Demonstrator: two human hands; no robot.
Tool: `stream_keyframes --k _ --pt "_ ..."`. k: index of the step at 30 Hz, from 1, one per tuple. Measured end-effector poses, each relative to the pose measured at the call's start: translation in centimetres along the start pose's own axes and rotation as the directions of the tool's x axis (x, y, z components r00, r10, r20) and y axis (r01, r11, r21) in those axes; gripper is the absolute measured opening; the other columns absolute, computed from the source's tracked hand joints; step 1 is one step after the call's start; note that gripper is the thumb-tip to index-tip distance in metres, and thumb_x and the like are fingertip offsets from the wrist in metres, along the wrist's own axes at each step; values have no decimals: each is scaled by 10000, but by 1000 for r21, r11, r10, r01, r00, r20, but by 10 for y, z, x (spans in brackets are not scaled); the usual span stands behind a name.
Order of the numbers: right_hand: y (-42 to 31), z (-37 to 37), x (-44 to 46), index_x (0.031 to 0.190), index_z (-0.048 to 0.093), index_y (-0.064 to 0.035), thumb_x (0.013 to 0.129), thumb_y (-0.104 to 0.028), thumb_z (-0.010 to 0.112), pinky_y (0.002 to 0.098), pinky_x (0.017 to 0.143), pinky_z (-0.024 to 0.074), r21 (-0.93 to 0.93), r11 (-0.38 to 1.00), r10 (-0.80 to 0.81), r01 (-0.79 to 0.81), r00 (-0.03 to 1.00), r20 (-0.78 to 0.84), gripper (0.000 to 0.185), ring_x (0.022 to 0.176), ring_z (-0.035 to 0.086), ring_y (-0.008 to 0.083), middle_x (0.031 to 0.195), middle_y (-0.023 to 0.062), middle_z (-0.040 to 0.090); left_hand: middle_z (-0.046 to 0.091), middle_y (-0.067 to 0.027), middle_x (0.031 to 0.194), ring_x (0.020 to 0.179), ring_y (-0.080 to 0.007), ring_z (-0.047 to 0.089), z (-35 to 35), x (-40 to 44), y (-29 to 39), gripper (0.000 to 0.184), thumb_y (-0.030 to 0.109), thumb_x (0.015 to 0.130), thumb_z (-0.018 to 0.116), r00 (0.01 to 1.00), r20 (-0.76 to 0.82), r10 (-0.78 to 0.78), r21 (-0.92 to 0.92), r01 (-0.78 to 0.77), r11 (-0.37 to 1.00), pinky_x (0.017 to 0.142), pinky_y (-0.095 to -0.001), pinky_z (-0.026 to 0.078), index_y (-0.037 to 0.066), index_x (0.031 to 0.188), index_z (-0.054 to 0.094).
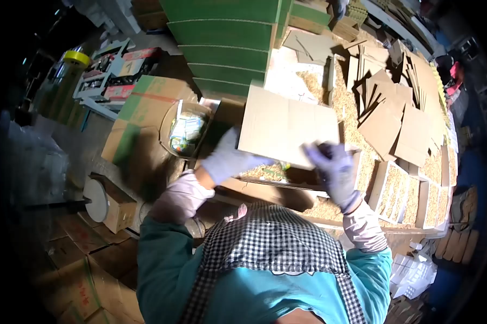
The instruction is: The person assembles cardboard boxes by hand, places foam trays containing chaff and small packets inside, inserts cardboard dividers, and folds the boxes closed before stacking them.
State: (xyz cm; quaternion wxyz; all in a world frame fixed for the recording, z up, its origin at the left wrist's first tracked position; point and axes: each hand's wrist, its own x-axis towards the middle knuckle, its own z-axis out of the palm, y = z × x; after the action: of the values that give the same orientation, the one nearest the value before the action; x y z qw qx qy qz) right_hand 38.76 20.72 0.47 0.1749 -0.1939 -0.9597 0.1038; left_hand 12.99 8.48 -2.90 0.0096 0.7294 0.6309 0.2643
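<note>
A pale cardboard sheet (pixel 289 121) is held tilted over an open box (pixel 292 189) in front of me. My left hand (pixel 227 156), in a lavender glove, is closed at the sheet's lower left corner, with its fingers partly under the edge. At the lower right corner, my right hand (pixel 335 170), in a matching glove, has curled fingers against the sheet, smeared by motion. Beneath the sheet, the box shows loose tan filler and some small green and yellow bits. Much of its inside is hidden.
Left of the box stands a round container (pixel 187 129) of small colourful packets beside a large carton (pixel 141 119). Stacked green boxes (pixel 227 48) rise behind. Loose cardboard pieces (pixel 386 108) and filler-packed trays (pixel 394 191) lie to the right. A round white disc (pixel 95 200) is at left.
</note>
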Motion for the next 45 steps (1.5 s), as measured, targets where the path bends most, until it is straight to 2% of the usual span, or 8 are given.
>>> stream_keyframes --k 5,10,16,25,31,36,39,45 --pt "17 11 -21 1161 667 -259 831 -185 645 405 828 497 210 977 -99 -25 822 560 339 1021 590 257 1101 105 583 644 -174 1094 1016 -321 618 -78 -1 3 286 60 850 583 846 -460 -269 90 345 934 880 -355 500 16 1130 624" --pt "36 33 -13 1209 620 -130 893 -275 595 420 887 480 4 988 -112 152 711 695 349 1063 592 291 1205 147 568 547 -113 1297 1230 -270 483 35 -2 25 510 351 843 659 800 598 -59 235 -104 966 1088 -443 313 99 1274 558" --pt "63 -49 -24 1309 524 16 897 -236 653 323 707 541 256 867 407 -427 904 130 500 763 671 226 959 158 660 412 -163 1421 1332 -272 376 -36 -28 13 527 159 896 624 895 129 -427 -830 333 448 1137 -379 230 7 1361 428" --pt "88 62 -34 1376 425 -34 796 -485 711 426 973 416 117 975 200 -187 973 -113 789 1083 551 374 1250 271 502 508 -197 1316 1195 -255 497 118 -50 -28 1227 433 667 856 691 337 -640 -727 623 289 1033 -359 387 -110 1445 78" --pt "30 69 -34 1517 128 -32 870 -282 684 327 1044 367 901 75 510 -428 793 334 889 1230 444 211 1405 120 407 604 -68 1156 1058 -152 565 76 -41 -31 675 283 783 791 757 466 -458 -850 527 7 932 -326 460 10 1315 478" --pt "84 32 -30 1405 390 -16 861 -282 631 349 993 439 935 -312 645 -168 685 339 652 1144 533 233 1258 129 536 316 -186 1511 1382 -247 322 -28 65 -40 834 306 855 715 958 34 -286 -909 148 389 1123 -354 267 -15 1473 256" --pt "145 -26 28 1373 425 9 932 -302 550 355 980 455 978 -144 609 148 792 -30 554 1137 553 231 1289 152 534 362 -201 1470 1336 -244 392 -138 116 -88 819 302 805 756 515 -807 -289 -163 276 947 1063 -349 369 29 1452 334" --pt "178 -104 226 1325 481 6 992 -319 482 316 908 497 835 294 329 465 771 -545 465 1058 598 204 1235 130 585 661 -17 953 876 -132 596 -165 117 -239 385 218 804 776 789 -401 -465 -552 197 810 813 -261 476 5 1086 621"
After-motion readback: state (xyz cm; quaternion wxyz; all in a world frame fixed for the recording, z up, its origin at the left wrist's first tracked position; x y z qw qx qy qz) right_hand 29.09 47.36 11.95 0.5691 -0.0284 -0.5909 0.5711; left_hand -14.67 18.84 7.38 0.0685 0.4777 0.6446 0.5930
